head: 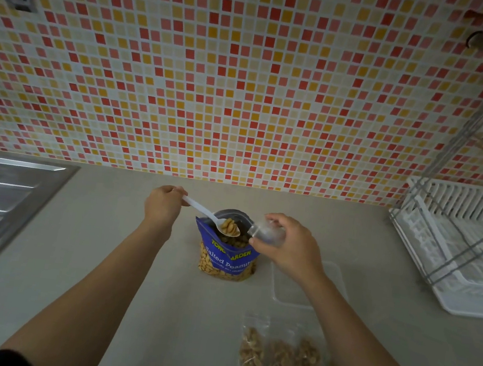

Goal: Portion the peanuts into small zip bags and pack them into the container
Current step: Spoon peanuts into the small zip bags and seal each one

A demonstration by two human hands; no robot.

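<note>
Left hand (162, 206) has its fingers curled round the spoon (199, 207) - heaped with peanuts (229, 226), right over the open peanut bag (226, 260) standing mid-bench (187, 313). Right hand (290, 249) pinches a clear zip bag (264, 232) just beside it. Three filled bags (280, 355) lie near the container (335, 279).

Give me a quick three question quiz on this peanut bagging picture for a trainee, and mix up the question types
1. Multiple choice: what does the left hand hold? A) a white spoon loaded with peanuts; B) a knife; C) a jar lid.
2. True or false: the filled zip bags lie inside the clear container.
3. Fill in: the right hand holds a small clear ___ beside the spoon, above the blue peanut bag.

Key: 1. A. 2. False: they lie on the counter, outside the container and nearer the person. 3. zip bag.
</note>
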